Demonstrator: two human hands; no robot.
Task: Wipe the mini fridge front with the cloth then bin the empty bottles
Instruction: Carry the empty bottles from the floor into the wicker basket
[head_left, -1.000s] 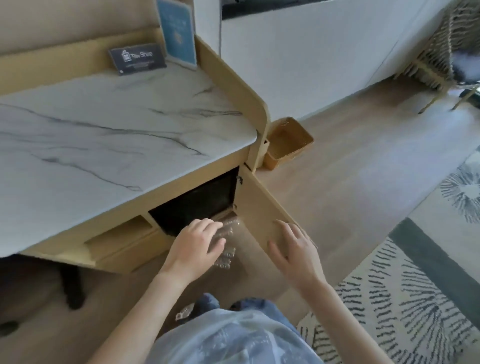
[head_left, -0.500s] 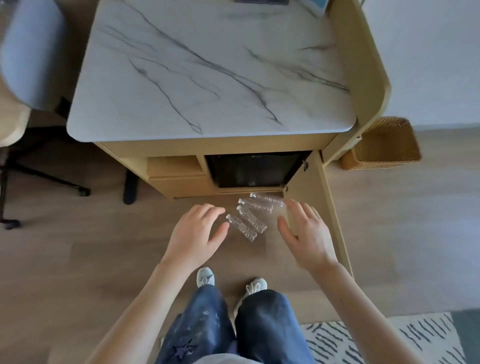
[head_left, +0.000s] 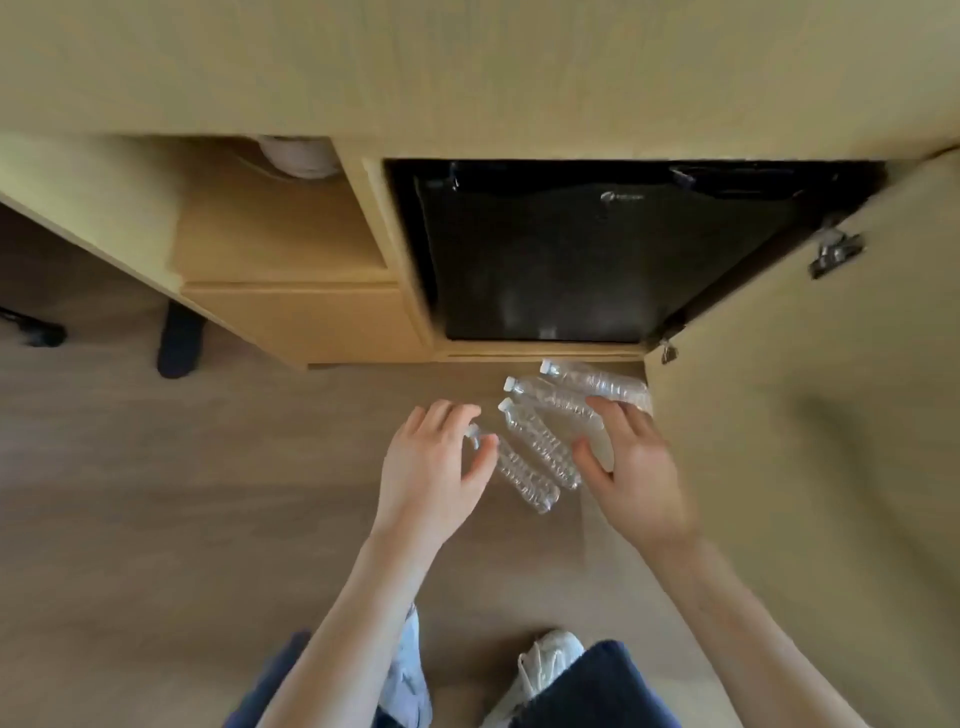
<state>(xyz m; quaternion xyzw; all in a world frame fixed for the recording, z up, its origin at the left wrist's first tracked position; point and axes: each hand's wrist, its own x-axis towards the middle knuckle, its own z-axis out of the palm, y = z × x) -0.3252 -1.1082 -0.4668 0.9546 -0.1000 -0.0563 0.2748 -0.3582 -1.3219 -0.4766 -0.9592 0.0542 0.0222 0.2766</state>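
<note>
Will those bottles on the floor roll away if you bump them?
Probably: the bottles lie on their sides on a smooth floor, so a nudge could roll them. They look empty, so likely light, and thin ribbed walls may crumple.

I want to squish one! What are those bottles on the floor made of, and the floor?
The bottles look like thin clear plastic: see-through, ribbed, with white caps. The floor looks like matt wood or wood-look laminate, judging by its faint grain; I cannot tell which.
</note>
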